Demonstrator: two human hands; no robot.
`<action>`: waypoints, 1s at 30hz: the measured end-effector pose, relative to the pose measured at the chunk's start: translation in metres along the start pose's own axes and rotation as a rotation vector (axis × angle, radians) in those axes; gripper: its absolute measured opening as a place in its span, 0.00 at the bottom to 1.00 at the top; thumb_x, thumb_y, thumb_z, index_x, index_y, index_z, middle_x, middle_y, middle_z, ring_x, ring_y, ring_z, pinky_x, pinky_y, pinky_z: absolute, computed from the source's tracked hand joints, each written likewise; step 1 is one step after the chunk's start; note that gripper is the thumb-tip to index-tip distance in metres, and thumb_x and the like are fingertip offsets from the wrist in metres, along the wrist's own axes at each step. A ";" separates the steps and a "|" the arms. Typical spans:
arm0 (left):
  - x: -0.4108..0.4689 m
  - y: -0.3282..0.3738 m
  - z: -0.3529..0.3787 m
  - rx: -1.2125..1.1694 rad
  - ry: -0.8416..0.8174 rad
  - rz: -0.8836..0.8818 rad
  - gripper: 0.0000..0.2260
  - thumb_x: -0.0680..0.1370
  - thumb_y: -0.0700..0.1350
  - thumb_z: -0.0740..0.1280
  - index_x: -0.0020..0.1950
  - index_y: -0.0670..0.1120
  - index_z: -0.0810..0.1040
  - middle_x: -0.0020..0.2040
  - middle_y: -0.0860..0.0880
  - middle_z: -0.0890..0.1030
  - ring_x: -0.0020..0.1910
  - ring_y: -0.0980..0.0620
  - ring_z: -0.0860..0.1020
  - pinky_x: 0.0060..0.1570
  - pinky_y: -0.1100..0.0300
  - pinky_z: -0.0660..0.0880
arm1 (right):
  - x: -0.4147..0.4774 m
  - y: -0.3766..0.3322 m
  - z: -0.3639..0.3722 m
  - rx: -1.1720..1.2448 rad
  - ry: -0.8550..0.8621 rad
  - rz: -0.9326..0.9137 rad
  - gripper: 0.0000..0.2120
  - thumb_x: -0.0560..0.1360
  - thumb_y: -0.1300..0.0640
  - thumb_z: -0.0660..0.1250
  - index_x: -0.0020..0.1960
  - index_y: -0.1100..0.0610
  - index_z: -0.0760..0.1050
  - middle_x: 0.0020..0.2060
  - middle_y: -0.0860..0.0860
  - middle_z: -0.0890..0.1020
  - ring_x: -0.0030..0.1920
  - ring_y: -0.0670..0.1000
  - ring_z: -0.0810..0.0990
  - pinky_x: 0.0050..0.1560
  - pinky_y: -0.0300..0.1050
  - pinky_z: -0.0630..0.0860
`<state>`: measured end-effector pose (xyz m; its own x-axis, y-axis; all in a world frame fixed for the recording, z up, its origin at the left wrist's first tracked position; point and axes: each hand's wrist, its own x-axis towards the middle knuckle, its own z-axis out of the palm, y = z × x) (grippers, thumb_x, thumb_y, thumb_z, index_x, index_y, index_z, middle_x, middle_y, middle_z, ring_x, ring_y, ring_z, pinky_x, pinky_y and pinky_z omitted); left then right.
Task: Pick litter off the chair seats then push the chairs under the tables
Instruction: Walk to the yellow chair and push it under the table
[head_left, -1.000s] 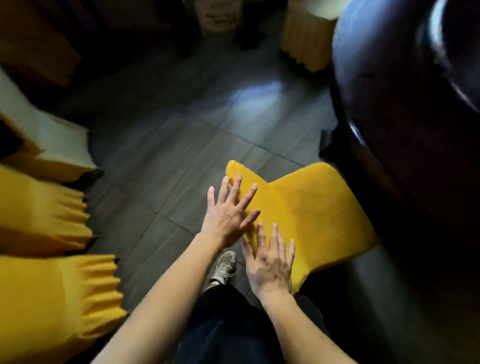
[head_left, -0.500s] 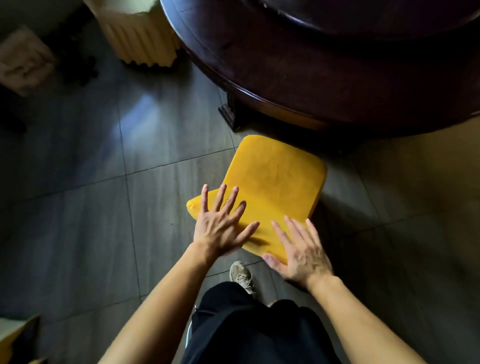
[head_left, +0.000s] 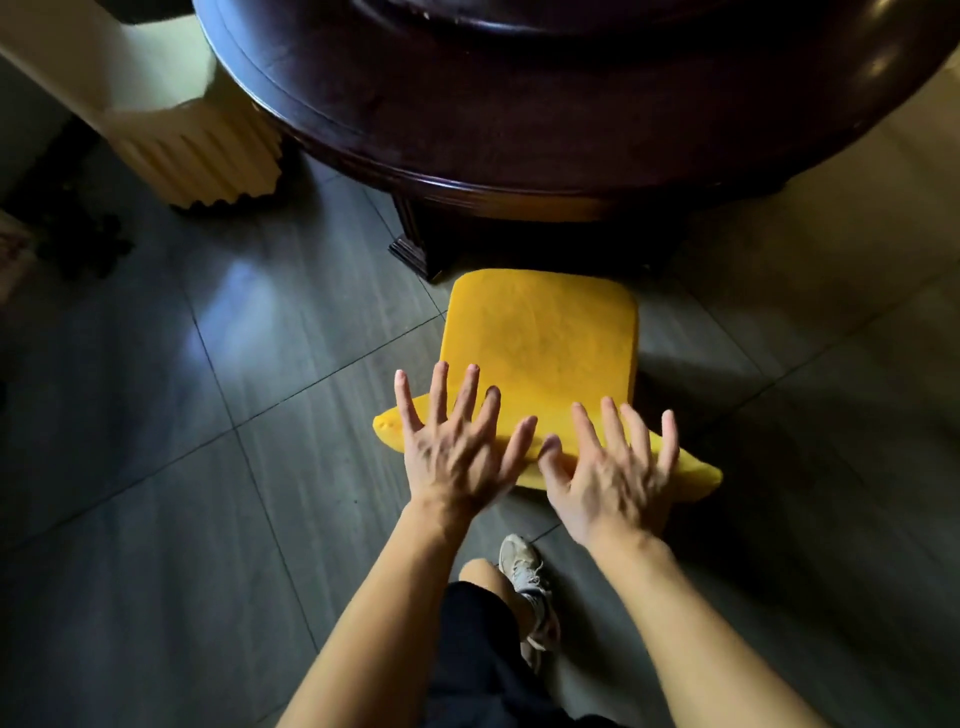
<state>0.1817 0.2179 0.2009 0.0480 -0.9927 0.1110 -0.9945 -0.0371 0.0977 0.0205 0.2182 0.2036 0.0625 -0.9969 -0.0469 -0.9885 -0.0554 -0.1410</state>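
Head view: left hand (head_left: 457, 447) and right hand (head_left: 613, 467), fingers spread wide and holding nothing, lie on the back of a yellow fabric-covered chair (head_left: 540, 343) at mid-frame.
Its bare seat points up-frame, front edge at the rim of the dark round wooden table (head_left: 519, 130); the backrest's long top edge runs left to right. Probably best: press both palms evenly and push straight up-frame, so the chair does not swing.

head-worn wide-angle view, facing forward and down, close above the chair (head_left: 540, 338)

Dark grey floor tiles (head_left: 156, 519) — pale light patch (head_left: 228, 306) at left
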 end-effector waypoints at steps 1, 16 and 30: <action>0.000 0.000 -0.002 -0.010 0.010 -0.016 0.31 0.81 0.68 0.50 0.60 0.49 0.84 0.70 0.45 0.79 0.74 0.38 0.70 0.74 0.28 0.49 | 0.001 0.000 0.000 -0.004 -0.014 0.016 0.33 0.75 0.35 0.51 0.68 0.52 0.79 0.68 0.60 0.79 0.71 0.61 0.73 0.78 0.69 0.49; 0.005 0.010 -0.004 -0.046 -0.130 -0.190 0.35 0.78 0.73 0.40 0.68 0.59 0.77 0.78 0.50 0.70 0.82 0.41 0.54 0.68 0.21 0.43 | 0.018 0.004 0.001 -0.026 0.095 0.028 0.33 0.74 0.36 0.55 0.66 0.55 0.81 0.65 0.59 0.82 0.67 0.62 0.77 0.76 0.70 0.54; 0.098 0.002 0.006 -0.055 -0.148 -0.190 0.37 0.76 0.74 0.40 0.72 0.59 0.74 0.78 0.51 0.69 0.82 0.43 0.52 0.69 0.22 0.41 | 0.111 -0.003 0.012 0.037 0.282 0.043 0.32 0.72 0.37 0.56 0.65 0.55 0.82 0.65 0.58 0.82 0.67 0.60 0.78 0.77 0.68 0.56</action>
<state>0.1841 0.1200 0.2057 0.2157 -0.9746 -0.0598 -0.9621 -0.2226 0.1575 0.0318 0.1080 0.1868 -0.0255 -0.9747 0.2222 -0.9834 -0.0154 -0.1807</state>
